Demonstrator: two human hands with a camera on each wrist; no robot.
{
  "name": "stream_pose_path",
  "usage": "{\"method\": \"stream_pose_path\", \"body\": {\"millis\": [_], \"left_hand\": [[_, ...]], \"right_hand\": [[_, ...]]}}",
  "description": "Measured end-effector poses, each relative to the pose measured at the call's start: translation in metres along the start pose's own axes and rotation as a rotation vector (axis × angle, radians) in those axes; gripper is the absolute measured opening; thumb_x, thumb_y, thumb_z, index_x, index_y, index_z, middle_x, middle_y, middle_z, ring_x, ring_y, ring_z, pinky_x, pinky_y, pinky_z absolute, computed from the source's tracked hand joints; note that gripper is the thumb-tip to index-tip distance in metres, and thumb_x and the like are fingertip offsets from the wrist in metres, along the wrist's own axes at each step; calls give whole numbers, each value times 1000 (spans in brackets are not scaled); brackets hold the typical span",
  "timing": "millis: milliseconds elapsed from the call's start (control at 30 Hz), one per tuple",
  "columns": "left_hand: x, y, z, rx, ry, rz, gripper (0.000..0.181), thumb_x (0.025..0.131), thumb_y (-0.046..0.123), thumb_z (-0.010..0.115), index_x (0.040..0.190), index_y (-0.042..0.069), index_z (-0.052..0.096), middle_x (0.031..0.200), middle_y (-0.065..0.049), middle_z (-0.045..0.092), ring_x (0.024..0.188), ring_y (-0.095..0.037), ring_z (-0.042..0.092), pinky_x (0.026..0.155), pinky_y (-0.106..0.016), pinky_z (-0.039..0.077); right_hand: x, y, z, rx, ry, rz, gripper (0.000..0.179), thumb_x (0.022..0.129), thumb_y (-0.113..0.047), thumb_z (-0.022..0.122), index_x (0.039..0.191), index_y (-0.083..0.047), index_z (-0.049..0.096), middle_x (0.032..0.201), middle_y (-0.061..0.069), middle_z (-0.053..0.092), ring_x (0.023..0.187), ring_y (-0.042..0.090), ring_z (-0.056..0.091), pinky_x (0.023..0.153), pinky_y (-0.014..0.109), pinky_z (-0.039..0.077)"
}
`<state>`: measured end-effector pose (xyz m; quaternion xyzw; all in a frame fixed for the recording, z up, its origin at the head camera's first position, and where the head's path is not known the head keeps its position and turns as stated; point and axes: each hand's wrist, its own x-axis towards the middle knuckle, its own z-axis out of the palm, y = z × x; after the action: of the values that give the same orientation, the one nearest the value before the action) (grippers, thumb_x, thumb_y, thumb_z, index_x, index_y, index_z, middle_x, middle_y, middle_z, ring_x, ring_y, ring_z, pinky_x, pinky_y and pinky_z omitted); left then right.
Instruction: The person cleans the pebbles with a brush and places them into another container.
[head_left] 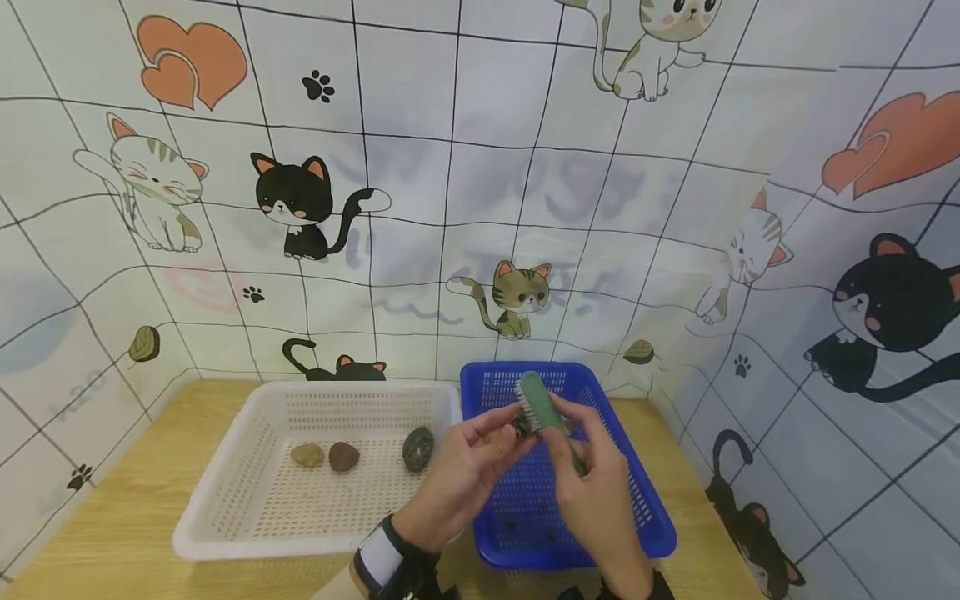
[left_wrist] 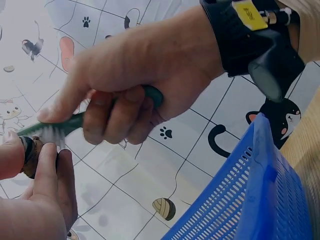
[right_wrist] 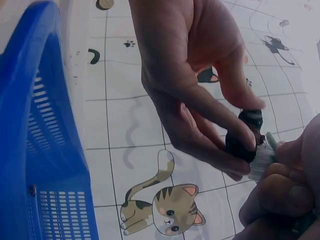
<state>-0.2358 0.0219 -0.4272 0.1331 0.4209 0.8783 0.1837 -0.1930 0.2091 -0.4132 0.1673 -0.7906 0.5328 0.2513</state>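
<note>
Over the blue basket, my left hand pinches a dark stone between thumb and fingers. My right hand grips a green brush by its handle, the thumb lying along it. The brush's white bristles touch the stone in the left wrist view. There the stone shows dark and brown patches, its lower part covered by fingers. In the right wrist view the stone looks almost black, and most of the brush is hidden behind the right hand.
A white basket stands left of the blue one, holding a tan stone, a reddish-brown stone and a dark green veined stone. Both baskets sit on a wooden table. A cat-patterned sheet surrounds the table's back and sides.
</note>
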Motion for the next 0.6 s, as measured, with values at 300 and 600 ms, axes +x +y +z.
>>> {"method": "stream_pose_path", "body": {"millis": [300, 600], "left_hand": [[4, 3, -2, -12, 57, 31, 55, 122, 10, 57, 170, -14, 42, 173, -27, 56, 132, -6, 79, 123, -23, 58], [1, -1, 1, -13, -4, -17, 55, 121, 8, 60, 170, -13, 45, 177, -33, 49, 145, -20, 75, 124, -25, 58]], "right_hand": [[1, 5, -4, -1, -65, 55, 39, 120, -13, 66, 158, -21, 66, 57, -15, 39, 43, -13, 29, 35, 15, 27], [2, 5, -2, -42, 6, 82, 38, 121, -14, 64, 159, -17, 66, 56, -15, 37, 41, -11, 28, 35, 16, 26]]}}
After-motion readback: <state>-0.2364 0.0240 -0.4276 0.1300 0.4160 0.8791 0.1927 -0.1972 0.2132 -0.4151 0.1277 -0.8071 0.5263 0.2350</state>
